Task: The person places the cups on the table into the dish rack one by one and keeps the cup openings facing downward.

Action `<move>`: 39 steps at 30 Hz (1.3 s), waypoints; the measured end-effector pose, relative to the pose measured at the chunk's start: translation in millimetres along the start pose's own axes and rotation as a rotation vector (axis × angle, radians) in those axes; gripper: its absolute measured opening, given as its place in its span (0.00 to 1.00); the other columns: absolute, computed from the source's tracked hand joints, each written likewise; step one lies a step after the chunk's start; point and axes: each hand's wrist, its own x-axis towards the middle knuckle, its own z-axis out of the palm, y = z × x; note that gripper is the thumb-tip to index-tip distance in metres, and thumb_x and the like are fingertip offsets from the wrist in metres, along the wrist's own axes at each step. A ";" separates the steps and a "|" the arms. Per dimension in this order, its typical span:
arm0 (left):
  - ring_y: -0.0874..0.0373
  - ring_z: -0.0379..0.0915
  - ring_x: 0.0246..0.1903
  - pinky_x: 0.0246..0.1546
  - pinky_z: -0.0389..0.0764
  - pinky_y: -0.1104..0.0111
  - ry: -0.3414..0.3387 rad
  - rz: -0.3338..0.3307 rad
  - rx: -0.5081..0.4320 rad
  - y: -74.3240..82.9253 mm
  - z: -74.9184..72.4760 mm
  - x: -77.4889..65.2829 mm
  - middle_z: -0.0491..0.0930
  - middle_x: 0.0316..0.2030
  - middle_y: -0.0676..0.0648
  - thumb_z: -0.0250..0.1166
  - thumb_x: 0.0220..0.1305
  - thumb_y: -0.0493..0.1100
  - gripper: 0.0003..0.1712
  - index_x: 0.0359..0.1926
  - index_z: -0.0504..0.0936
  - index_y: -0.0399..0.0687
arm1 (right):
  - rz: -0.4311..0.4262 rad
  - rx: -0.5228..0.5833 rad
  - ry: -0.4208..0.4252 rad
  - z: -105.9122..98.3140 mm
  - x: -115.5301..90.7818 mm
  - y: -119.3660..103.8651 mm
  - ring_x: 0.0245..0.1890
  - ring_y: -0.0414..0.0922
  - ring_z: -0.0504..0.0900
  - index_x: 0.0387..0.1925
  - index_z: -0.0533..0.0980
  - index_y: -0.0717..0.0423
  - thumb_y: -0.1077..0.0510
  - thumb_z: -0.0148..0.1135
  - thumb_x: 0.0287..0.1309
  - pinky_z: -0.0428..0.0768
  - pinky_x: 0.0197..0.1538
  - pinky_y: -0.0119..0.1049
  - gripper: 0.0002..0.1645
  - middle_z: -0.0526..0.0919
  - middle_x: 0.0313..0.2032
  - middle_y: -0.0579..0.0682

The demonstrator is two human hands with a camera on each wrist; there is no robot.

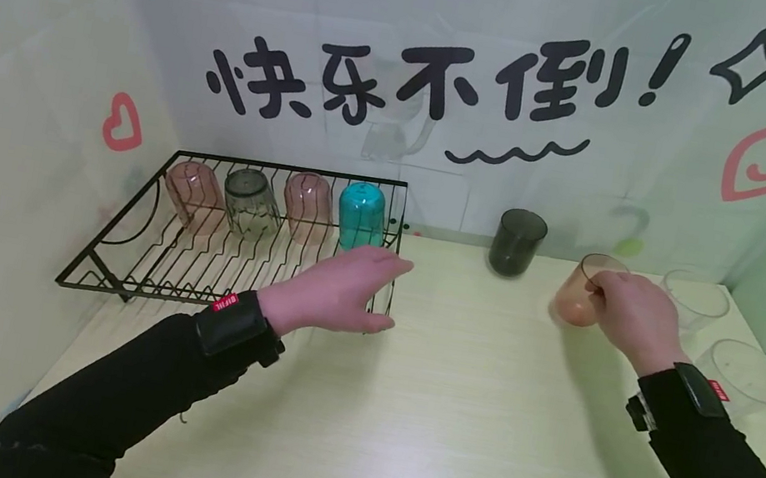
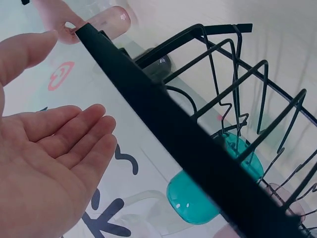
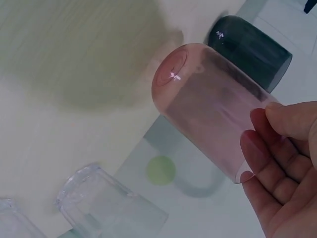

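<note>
- The pink cup (image 1: 574, 298) could slip, in my judgement, because the right hand (image 1: 639, 320) pinches it only by its open rim, thumb on one side and fingers on the other, while the rounded base has nothing gripping it.
- A sideways swing could knock the dark cup (image 1: 517, 245) on one side or the clear cups (image 1: 695, 301) on the other; all stand near.
- Smooth walls and any damp on them, which I cannot make out, would make a slip likelier.
- The left hand (image 1: 336, 290) is spread and holds nothing, its thumb apart from straight fingers, just beside the end of the rack (image 2: 185, 136); a careless move there could jog the rack and rattle the upturned blue cup (image 1: 361, 214) inside it.
- The pink cup is at the far right part of the table (image 1: 444, 418), between the dark cup and the clear ones; whether its base touches the tabletop I cannot tell.
- It looks see-through and pale rose, straight-sided, deeper in tint toward its rounded base, with a small bright glint there; its mouth faces up.
</note>
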 end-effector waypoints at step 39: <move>0.47 0.65 0.64 0.66 0.66 0.61 0.018 0.002 0.011 10.3 -12.5 5.0 0.72 0.63 0.41 0.72 0.59 0.51 0.41 0.68 0.69 0.36 | -0.082 0.259 0.029 -30.6 -1.2 -66.4 0.37 0.52 0.81 0.38 0.82 0.59 0.65 0.66 0.60 0.76 0.41 0.49 0.05 0.84 0.35 0.53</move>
